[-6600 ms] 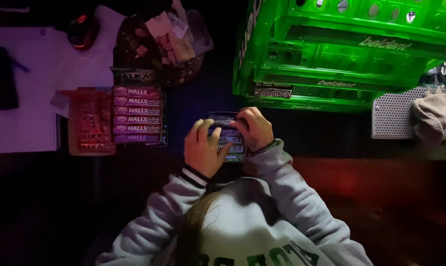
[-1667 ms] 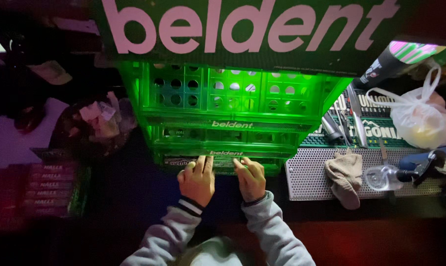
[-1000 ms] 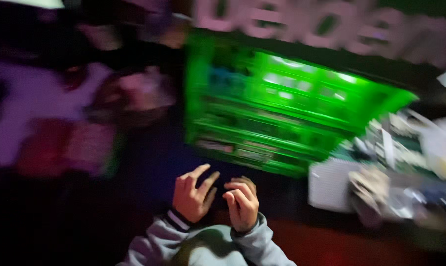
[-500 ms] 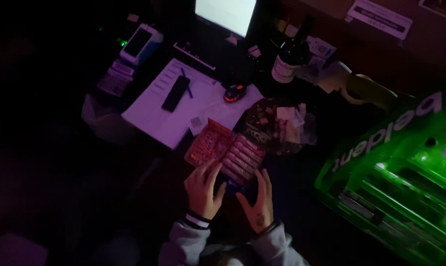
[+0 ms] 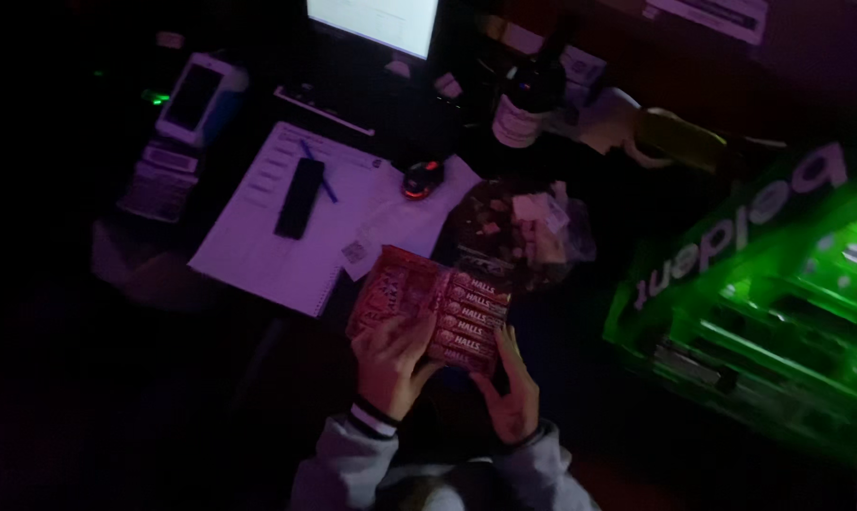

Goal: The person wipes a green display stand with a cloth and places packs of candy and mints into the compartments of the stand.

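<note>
**Holding a red carton of candy sticks at a dim counter**

Gripping with both sets of fingers, we clasp the candy-stick display carton (image 5: 438, 308): our left hand (image 5: 390, 364) curls over its near edge, our right hand (image 5: 512, 397) supports its lower right corner. The carton hangs just above the counter, beside a clear bag of sweets (image 5: 523, 237). Farther out lie a notepad (image 5: 277, 227), a wine bottle (image 5: 528, 95) and a green plastic display rack (image 5: 778, 312).

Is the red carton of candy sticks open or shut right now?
Open. The red carton has its lid flap folded back, and rows of candy sticks show inside, under the left hand and right hand.
</note>
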